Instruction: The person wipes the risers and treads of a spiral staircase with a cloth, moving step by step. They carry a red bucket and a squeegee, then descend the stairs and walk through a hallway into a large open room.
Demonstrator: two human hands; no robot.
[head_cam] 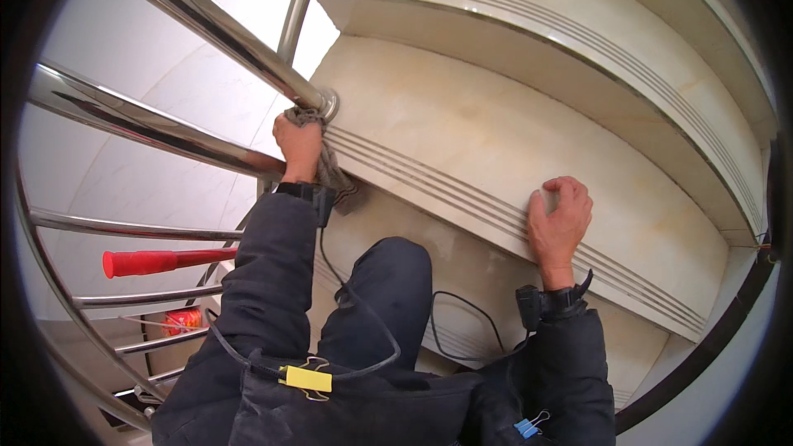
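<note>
My left hand (301, 147) grips a grey-brown cloth (336, 176) beside the round base flange (331, 105) of a polished metal railing post (248, 56). Part of the cloth hangs down over the edge of a cream stone stair tread (446, 108). Farther right, my right hand (562, 220) rests by the grooved front strip (471, 195) of the same tread, its fingers curled and holding nothing. A gap shows between thumb and fingers. Both wrists wear black straps with small devices.
More railing bars (155, 124) run along the left. A red handle (167, 260) sticks out between them. Below lies a red packet (183, 321). Higher steps (557, 37) rise beyond. A black cable (384, 334) loops near my knee (390, 279), and a dark skirting (700, 362) curves along the right.
</note>
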